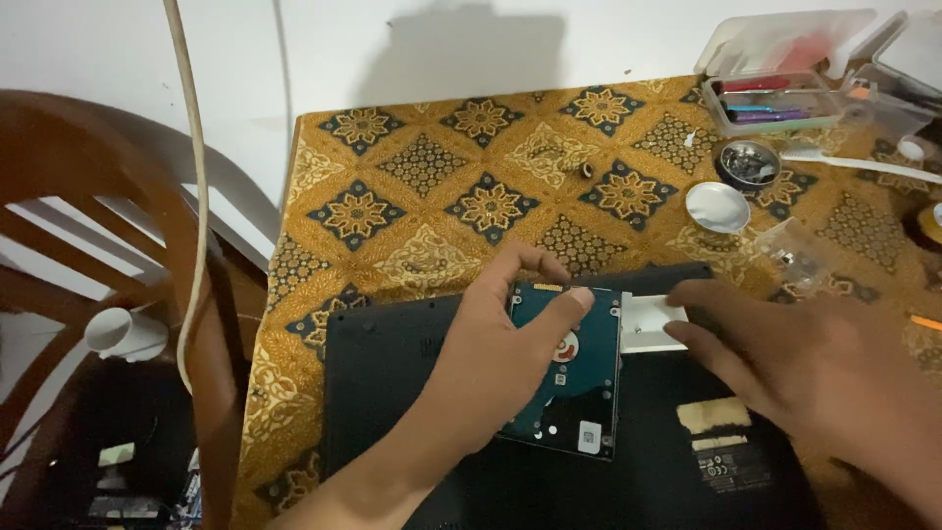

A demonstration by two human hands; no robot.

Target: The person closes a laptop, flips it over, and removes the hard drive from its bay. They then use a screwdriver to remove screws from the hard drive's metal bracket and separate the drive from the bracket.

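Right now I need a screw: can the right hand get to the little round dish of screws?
Probably yes: the right hand rests by the laptop, and only bare cloth and a clear bag lie before the dish of screws.

Two bare hands, left hand (491, 344) and right hand (814, 368) — no sleeves, no rings, no gloves

Left hand (491, 358) grips a hard drive (574, 393) by its edges, thumb across the top, over the open bay of an upturned black laptop (392, 363). Right hand (814, 368) rests fingers on the white bracket (648, 322) beside it. Patterned tabletop (422, 186), a round tin of screws (748, 163) and a clear plastic box (775, 103) behind.
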